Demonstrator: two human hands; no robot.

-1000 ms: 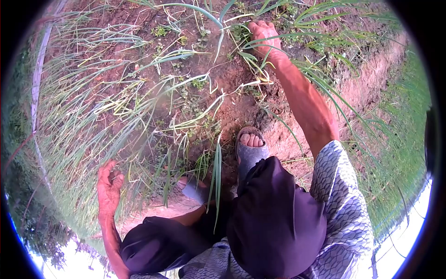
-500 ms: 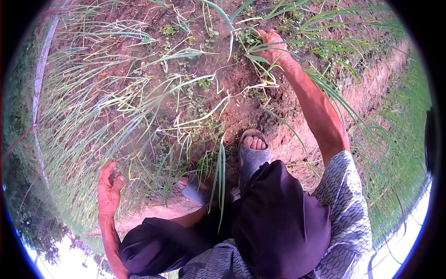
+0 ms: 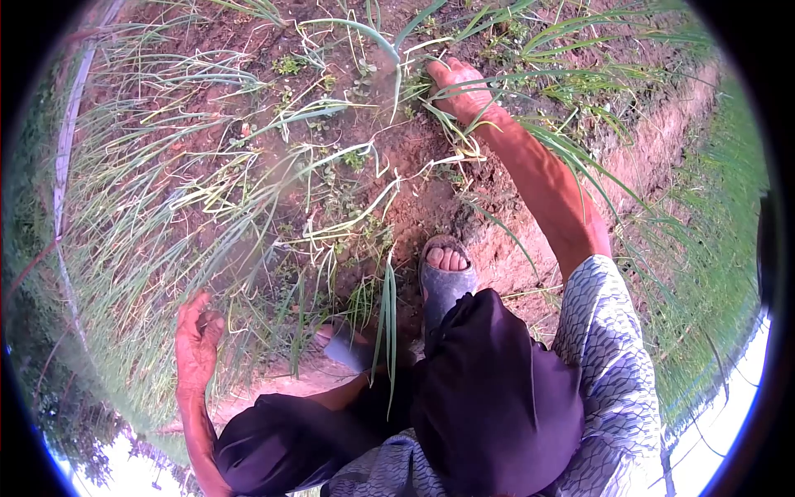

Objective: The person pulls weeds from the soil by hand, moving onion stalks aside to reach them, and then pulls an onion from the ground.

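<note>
My right hand [image 3: 462,89] reaches down to the soil among small weeds and long green leaves [image 3: 451,120] near the top of the view. Its fingers are bent toward the ground, and what they hold, if anything, is hidden. My left hand [image 3: 197,335] is raised at the lower left, beside a dense stand of thin green stalks [image 3: 166,248]. Its fingers are curled, and I cannot make out anything between them. Bent, partly yellowed stalks [image 3: 356,219] lie across the brown soil [image 3: 414,199] between the hands.
My sandalled foot [image 3: 448,269] stands on the soil below my right hand, the other foot [image 3: 335,344] further left. Dark-clothed knees [image 3: 497,389] fill the lower middle. A pale strip [image 3: 66,149] runs along the left side, and grass [image 3: 704,240] grows at the right.
My right hand has moved slightly left and stays low among the weeds, its fingers now less visible. My left hand has barely moved. The whole view has shifted a little.
</note>
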